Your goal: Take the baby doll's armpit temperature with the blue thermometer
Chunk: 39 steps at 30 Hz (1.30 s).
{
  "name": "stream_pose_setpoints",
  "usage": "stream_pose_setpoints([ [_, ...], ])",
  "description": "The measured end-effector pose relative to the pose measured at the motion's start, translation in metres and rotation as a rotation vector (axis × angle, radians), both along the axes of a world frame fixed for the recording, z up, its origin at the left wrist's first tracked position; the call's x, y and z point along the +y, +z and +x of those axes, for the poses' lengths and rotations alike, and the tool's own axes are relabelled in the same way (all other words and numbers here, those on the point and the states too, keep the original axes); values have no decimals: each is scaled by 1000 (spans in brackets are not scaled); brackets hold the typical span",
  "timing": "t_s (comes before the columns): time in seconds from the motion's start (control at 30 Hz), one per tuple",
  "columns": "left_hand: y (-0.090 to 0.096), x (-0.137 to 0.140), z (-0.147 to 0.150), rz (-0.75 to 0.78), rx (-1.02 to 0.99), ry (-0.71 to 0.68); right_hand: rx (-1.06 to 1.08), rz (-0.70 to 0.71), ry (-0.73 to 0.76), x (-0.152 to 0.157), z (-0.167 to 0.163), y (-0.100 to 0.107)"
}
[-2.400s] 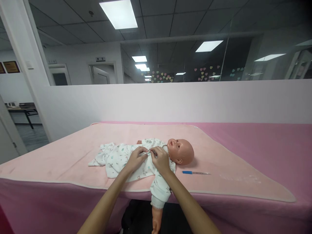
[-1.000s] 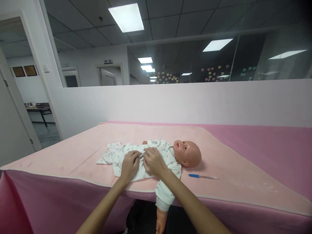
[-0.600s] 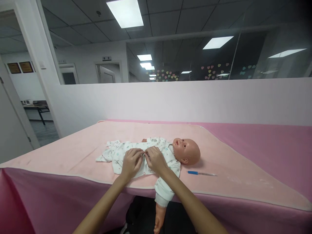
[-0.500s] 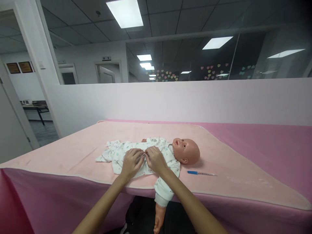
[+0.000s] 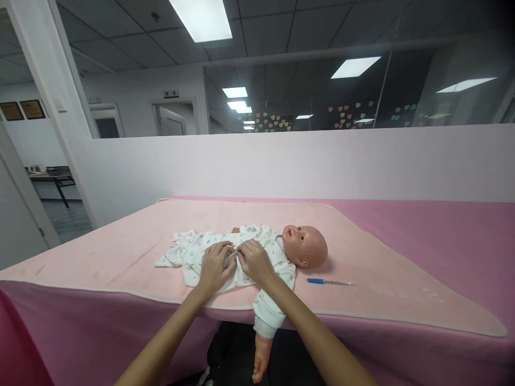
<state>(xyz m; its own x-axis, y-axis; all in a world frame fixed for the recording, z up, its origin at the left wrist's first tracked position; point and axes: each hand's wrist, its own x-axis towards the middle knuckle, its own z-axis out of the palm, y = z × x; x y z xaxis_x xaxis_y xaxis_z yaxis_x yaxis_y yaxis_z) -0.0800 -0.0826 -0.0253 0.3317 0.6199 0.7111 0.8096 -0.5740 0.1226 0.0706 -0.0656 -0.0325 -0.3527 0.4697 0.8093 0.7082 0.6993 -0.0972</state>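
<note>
My two hands are close together in the lower middle of the frame, right on top of the baby doll [image 5: 308, 246]. It lies on its back under them, its bald head to the right of my right hand [image 5: 256, 262] and its legs off to the left of my left hand [image 5: 216, 268]. Both my hands are nearly closed, with the fingers bent and the tips pinching the front of the doll's white clothes [image 5: 195, 257]. A thin fold of the cloth pokes out between them. I can't tell just what my fingertips are doing there. The clothes have little pictures all over. One doll arm [image 5: 262, 356] hangs down over the edge at the bottom middle, between my own arms. A thin stick with a blue end [image 5: 316, 281] lies below the head, right of the middle. Everything rests on a peach blanket [image 5: 120, 241], with pink cloth [image 5: 450, 236] showing at the right.
</note>
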Motion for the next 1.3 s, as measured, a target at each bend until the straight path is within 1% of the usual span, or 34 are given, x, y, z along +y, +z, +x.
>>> stream_pose_setpoints([
  [0.13,-1,3,-2,-45,-14,-12,-13,-1,-5,0,0,0],
  [0.3,0,5,-5,-94,-77,-47,-10,-9,5,0,0,1],
  [0.5,3,2,-4,-109,-139,-78,48,-3,37,-2,2,2],
  [0.7,2,0,-7,-86,-269,-72,211,9,19,-8,6,5],
  [0.83,0,2,-9,-111,-353,-22,228,15,15,-10,7,5],
  [0.97,4,-2,-8,-150,-436,-47,222,21,22,-10,6,4],
  [1.07,6,-9,-6,-147,-427,-150,220,14,20,-11,6,5],
  [1.17,4,-13,-4,-163,-346,-254,227,16,1,-13,7,6],
  [1.23,1,-12,-4,-189,-322,-238,226,22,-16,-13,7,6],
  [1.3,-2,-9,-5,-180,-343,-164,208,25,-37,-12,7,5],
])
